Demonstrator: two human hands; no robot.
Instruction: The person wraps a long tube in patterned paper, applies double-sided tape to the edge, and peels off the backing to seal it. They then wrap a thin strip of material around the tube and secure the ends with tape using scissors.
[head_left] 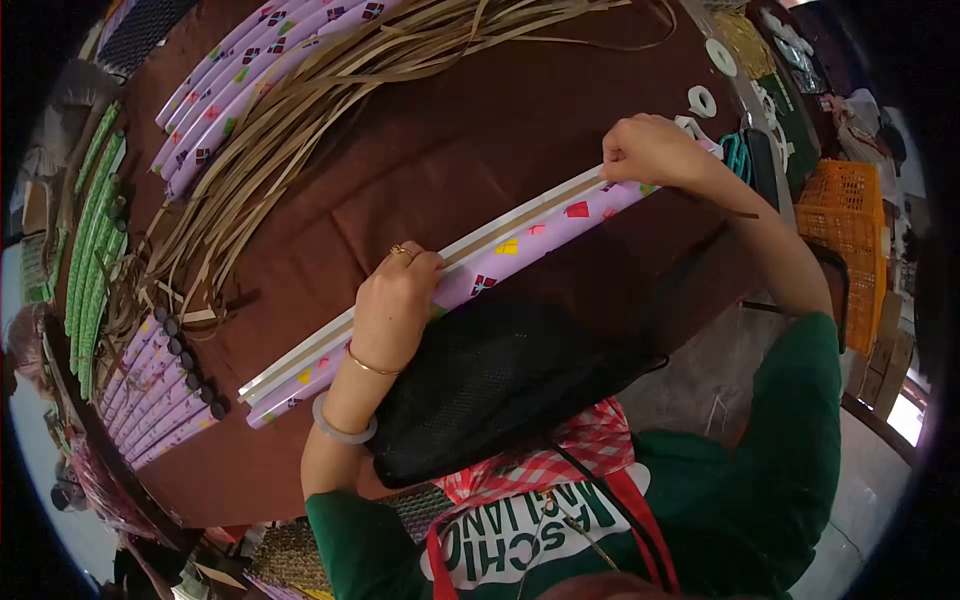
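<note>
A roll of lilac wrapping paper (515,252) printed with coloured gift boxes lies diagonally before me. A flat brown strip (520,222) runs along its white edge (290,375). My left hand (392,305) lies across the roll near its middle, fingers closed over the edge. At the upper right end, my right hand (650,155) is closed in a pinch where the brown strip meets its fingertips; the fingertips are partly hidden. A short brown end (740,213) shows beside my right wrist.
Loose brown strips (270,130) are heaped at upper left, beside more lilac rolls (225,110). Capped lilac rolls (165,395) and green rolls (95,250) lie at left. White tape rolls (702,101) sit at upper right, near an orange crate (838,215). Black mesh fabric (490,390) covers the near side.
</note>
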